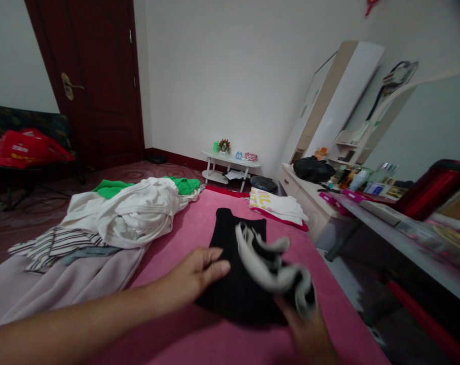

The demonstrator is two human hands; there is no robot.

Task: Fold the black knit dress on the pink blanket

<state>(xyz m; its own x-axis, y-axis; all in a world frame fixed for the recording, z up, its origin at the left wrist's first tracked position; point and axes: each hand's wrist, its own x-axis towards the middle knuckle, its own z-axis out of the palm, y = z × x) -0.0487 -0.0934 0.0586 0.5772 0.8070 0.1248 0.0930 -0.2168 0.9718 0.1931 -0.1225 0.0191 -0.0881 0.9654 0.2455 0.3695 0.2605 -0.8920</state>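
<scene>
A black garment (230,289) with a light grey, ruffled-looking edge lies partly folded on the pink bed cover (199,223). My right hand (308,324), blurred by motion, grips the garment's near right part, where the grey edge is bunched and lifted. Part of that hand is hidden behind the cloth. Over the garment's left side is my left hand (197,276), its thumb and index finger apart with nothing seen between them. Its other fingers are curled and partly hidden.
Left on the bed lies a heap of white clothes (139,213), with a green cloth (112,188) and a striped garment (59,246). Folded white clothing (277,205) sits at the far right corner. A cluttered dressing table (306,190) and a glass-topped desk (412,243) stand along the right.
</scene>
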